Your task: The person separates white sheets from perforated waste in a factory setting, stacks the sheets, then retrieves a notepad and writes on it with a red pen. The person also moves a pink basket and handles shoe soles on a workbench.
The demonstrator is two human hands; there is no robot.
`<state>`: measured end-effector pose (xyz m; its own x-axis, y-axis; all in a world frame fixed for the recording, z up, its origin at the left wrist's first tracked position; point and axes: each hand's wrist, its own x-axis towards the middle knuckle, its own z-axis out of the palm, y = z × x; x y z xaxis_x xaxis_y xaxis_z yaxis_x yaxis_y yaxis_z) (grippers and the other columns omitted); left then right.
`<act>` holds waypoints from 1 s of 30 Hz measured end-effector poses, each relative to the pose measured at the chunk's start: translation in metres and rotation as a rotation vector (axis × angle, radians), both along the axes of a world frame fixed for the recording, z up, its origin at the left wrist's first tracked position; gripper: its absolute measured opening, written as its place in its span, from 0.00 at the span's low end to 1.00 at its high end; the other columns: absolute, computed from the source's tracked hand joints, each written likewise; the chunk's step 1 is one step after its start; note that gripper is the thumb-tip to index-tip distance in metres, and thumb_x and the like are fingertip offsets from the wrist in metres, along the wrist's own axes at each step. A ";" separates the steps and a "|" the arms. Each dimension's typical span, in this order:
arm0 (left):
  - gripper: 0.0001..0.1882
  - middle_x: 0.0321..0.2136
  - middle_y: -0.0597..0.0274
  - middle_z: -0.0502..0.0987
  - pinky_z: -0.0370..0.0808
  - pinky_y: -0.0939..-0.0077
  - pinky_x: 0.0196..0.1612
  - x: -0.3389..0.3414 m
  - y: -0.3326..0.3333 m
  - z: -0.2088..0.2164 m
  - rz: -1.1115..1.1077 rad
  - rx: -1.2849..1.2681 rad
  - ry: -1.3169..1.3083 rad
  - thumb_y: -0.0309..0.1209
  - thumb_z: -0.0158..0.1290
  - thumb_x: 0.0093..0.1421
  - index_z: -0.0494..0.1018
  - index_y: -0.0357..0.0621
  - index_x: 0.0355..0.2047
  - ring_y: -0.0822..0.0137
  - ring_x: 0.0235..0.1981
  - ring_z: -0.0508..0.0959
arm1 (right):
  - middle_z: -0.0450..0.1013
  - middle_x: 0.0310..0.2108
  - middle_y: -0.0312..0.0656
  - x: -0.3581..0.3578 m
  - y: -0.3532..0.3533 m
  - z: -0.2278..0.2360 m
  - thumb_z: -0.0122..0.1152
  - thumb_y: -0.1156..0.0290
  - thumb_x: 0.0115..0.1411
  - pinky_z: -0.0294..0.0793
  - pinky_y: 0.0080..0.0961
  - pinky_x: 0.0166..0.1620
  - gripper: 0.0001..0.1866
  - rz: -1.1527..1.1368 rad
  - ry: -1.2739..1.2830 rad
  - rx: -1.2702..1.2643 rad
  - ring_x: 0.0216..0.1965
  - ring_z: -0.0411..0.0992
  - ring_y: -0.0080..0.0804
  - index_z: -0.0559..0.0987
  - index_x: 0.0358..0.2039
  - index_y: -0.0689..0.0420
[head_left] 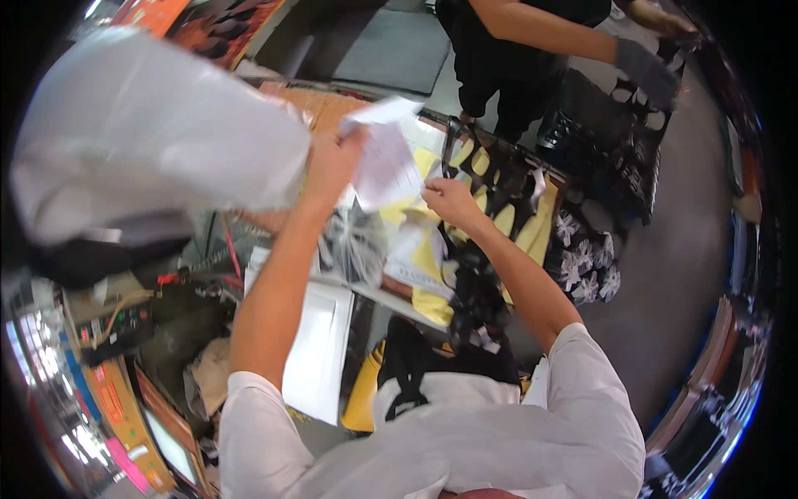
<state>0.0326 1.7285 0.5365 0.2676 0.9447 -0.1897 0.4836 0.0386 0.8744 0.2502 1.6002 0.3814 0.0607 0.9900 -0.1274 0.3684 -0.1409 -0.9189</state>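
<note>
My left hand (336, 162) is closed on a sheet of paper (384, 166) with faint print, a folded white flap standing up at its top. The fingers of my right hand (451, 202) are curled in a pinch at the sheet's right edge. Right beside my left hand spreads a large whitish plastic bag (158, 133), blurred; whether that hand grips it too, I cannot tell. Below the paper lies a clear plastic bag (356, 245) with dark contents. Yellow and black cut pieces (503, 218) cover the table around my right forearm.
Across the table a co-worker's gloved hand (647, 73) is over a pile of black pieces (603, 141). Several wrapped bundles (586, 262) sit at the table's right. A white panel (317, 349) stands near my left arm. Cardboard boxes (125, 407) are at the lower left.
</note>
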 end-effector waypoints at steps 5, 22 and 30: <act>0.18 0.42 0.60 0.81 0.75 0.74 0.45 -0.054 0.206 -0.121 0.212 0.232 -0.056 0.38 0.58 0.66 0.78 0.36 0.49 0.71 0.40 0.78 | 0.80 0.44 0.56 -0.018 0.189 -0.049 0.55 0.64 0.63 0.76 0.44 0.50 0.18 0.002 -0.397 0.109 0.46 0.77 0.57 0.83 0.48 0.59; 0.26 0.31 0.54 0.84 0.76 0.70 0.41 -0.079 0.199 -0.296 0.167 0.196 0.188 0.50 0.55 0.67 0.81 0.34 0.43 0.64 0.32 0.82 | 0.83 0.34 0.48 -0.070 0.362 -0.087 0.60 0.71 0.59 0.82 0.37 0.38 0.09 0.456 -1.263 0.109 0.37 0.83 0.42 0.88 0.29 0.55; 0.20 0.28 0.45 0.80 0.75 0.54 0.35 -0.067 0.182 -0.285 0.208 0.336 0.217 0.47 0.53 0.65 0.80 0.41 0.31 0.42 0.31 0.80 | 0.83 0.34 0.47 -0.078 0.383 -0.062 0.60 0.70 0.57 0.81 0.39 0.38 0.09 0.669 -1.346 0.196 0.37 0.83 0.43 0.87 0.34 0.54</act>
<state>-0.0347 1.9107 0.2515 0.0534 0.9929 0.1060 0.6693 -0.1143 0.7342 0.1723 1.9834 0.3190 -0.4332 0.8758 -0.2127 0.8687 0.4686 0.1604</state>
